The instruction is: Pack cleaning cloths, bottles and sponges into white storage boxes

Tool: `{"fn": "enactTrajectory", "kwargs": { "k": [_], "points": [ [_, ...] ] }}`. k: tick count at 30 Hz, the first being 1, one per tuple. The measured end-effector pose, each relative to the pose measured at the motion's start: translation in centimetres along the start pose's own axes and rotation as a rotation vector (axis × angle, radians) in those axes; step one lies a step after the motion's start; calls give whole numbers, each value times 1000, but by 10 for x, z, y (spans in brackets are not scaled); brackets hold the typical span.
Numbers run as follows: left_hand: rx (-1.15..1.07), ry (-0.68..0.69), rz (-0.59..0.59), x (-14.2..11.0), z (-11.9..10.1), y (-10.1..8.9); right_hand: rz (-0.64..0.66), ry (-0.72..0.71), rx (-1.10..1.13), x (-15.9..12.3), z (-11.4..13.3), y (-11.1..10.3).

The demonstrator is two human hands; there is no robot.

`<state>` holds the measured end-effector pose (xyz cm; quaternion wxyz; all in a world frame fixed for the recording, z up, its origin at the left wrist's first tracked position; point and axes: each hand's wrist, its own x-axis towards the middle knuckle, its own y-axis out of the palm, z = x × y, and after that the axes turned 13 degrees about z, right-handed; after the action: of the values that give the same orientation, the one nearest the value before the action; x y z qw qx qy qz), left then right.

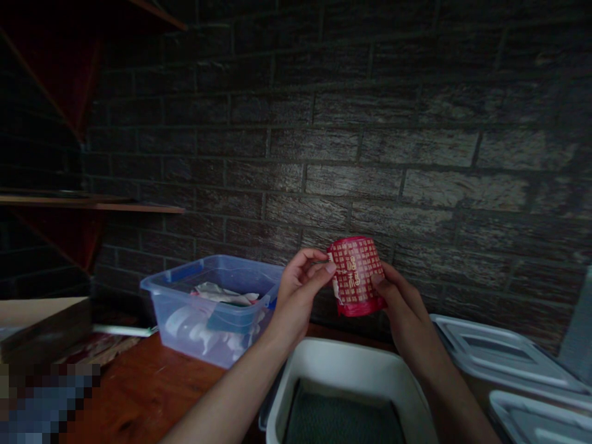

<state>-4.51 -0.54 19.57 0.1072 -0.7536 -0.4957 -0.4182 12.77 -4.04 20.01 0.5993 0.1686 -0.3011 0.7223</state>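
Observation:
A red wrapped roll (355,274), squat and cylindrical, is held up in front of the brick wall. Rows of small pale print and larger lettering cover its wrapper, and its ends look shiny red. My right hand (401,296) grips it from the right, thumb on the front and fingers mostly hidden behind. On the other side, my left hand (303,280) pinches the wrapper's left edge between thumb and fingertips. Below both hands stands a white bin (342,353) with a dark green textured item (345,419) inside it.
Left of the bin, a translucent blue tub (185,320) holds white items on the wooden table (139,394). Pale lids (504,354) lie at the right. A wooden shelf (139,206) juts out at left, above a box (46,327).

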Motion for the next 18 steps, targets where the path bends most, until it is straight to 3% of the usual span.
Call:
{"fn": "enactTrajectory", "kwargs": {
  "k": [12,18],
  "points": [
    [13,3,7,0,0,2,-22,-23,-26,-1,1,-1],
    [37,-3,-41,1,1,3,39,-71,-69,1,-4,-1]
  ]
}}
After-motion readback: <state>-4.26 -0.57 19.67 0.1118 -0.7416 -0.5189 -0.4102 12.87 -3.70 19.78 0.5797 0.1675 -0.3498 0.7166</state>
